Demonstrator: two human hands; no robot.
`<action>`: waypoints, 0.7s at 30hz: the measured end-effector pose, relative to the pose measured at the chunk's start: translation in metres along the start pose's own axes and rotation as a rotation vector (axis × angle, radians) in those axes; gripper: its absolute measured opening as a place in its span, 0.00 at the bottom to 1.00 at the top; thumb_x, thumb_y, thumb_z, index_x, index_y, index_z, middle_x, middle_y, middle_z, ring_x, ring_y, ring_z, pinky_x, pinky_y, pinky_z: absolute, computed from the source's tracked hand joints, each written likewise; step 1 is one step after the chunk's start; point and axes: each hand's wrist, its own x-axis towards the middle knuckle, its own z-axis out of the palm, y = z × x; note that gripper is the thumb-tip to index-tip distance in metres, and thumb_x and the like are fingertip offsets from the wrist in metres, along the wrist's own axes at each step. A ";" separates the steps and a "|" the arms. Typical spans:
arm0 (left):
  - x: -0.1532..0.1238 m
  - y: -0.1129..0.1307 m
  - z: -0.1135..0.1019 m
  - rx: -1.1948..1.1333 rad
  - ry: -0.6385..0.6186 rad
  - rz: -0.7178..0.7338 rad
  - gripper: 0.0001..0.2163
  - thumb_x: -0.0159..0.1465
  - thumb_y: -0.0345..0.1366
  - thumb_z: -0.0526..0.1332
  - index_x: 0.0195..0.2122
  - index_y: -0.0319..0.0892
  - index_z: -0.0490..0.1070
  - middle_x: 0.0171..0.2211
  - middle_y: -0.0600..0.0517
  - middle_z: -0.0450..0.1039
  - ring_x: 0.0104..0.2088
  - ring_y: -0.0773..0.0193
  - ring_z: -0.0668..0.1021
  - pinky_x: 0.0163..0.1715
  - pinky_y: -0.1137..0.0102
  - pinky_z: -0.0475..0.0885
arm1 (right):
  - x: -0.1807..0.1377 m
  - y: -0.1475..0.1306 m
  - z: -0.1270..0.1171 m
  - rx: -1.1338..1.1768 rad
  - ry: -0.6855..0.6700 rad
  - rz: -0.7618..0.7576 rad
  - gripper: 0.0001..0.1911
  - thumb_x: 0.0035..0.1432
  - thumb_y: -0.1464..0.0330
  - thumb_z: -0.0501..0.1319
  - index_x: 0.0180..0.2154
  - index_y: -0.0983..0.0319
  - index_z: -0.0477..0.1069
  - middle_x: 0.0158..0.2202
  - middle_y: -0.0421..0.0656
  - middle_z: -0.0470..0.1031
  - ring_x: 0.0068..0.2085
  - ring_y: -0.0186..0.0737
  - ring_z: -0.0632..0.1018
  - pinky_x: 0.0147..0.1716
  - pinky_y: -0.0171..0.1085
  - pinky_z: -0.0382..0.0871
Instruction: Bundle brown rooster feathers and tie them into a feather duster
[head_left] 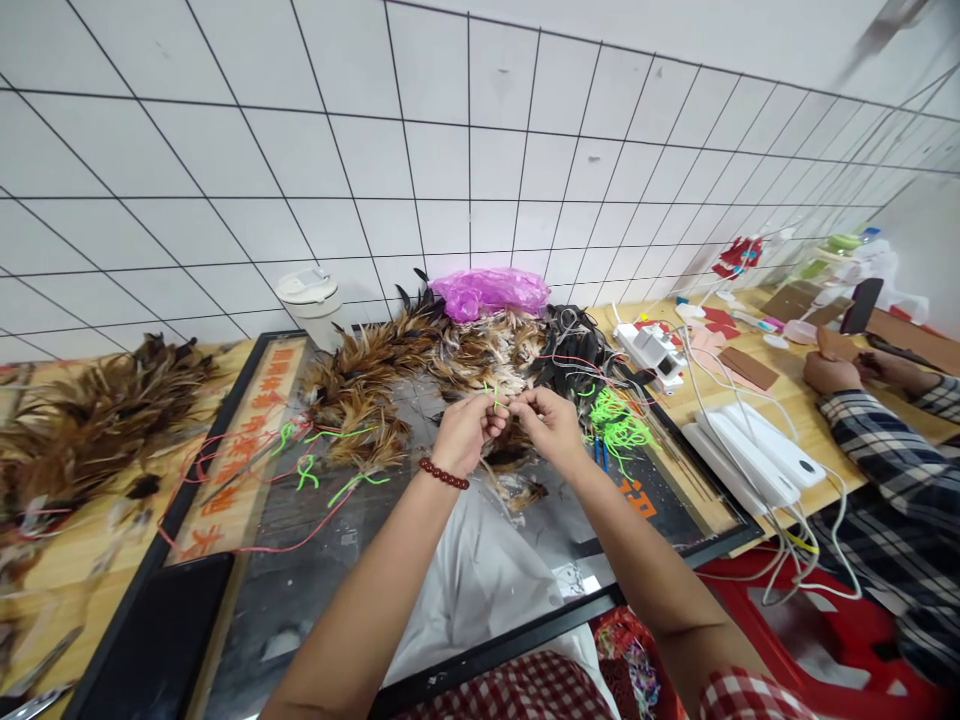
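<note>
Green cord [493,394] is pinched in the left hand [466,430]; the right hand [553,425] meets it, fingertips closed, its exact hold too small to tell. Both forearms angle inward above brown feathers [360,375] on a black-framed board [315,600]. Beyond, a white tub [312,297] stands lidded, contents hidden. Below the near edge, coloured scraps [641,668] sit inside something red.

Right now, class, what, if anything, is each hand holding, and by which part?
The left hand pinches a green cord, strands showing above its grip; the gripped part is hidden. What the right hand pinches cannot be told.
</note>
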 end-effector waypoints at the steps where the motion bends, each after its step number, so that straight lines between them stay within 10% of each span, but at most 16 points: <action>1: 0.000 0.001 0.000 -0.002 -0.017 0.004 0.09 0.51 0.35 0.63 0.29 0.34 0.74 0.21 0.52 0.70 0.20 0.74 0.70 0.21 0.77 0.62 | 0.000 0.001 0.001 0.012 0.012 0.033 0.11 0.56 0.63 0.59 0.27 0.62 0.71 0.24 0.40 0.71 0.26 0.33 0.70 0.29 0.33 0.64; 8: -0.003 0.008 -0.003 0.244 -0.113 0.030 0.06 0.52 0.34 0.60 0.23 0.36 0.72 0.21 0.51 0.71 0.20 0.73 0.70 0.20 0.77 0.62 | 0.000 0.002 0.001 0.065 -0.083 -0.068 0.16 0.59 0.66 0.56 0.50 0.60 0.68 0.30 0.40 0.72 0.31 0.33 0.71 0.34 0.35 0.66; 14: -0.006 0.016 -0.008 0.478 -0.144 0.113 0.09 0.54 0.34 0.60 0.20 0.36 0.72 0.20 0.51 0.71 0.20 0.73 0.70 0.20 0.78 0.62 | -0.004 0.000 0.002 -0.016 -0.113 -0.181 0.10 0.61 0.68 0.53 0.41 0.58 0.72 0.37 0.44 0.75 0.38 0.38 0.74 0.40 0.39 0.67; 21: -0.008 0.019 -0.008 0.159 -0.126 -0.013 0.11 0.46 0.35 0.70 0.30 0.34 0.77 0.27 0.47 0.75 0.26 0.70 0.74 0.27 0.75 0.68 | -0.004 0.000 0.001 -0.058 -0.011 -0.181 0.07 0.61 0.70 0.52 0.33 0.60 0.69 0.31 0.42 0.72 0.34 0.37 0.72 0.36 0.36 0.65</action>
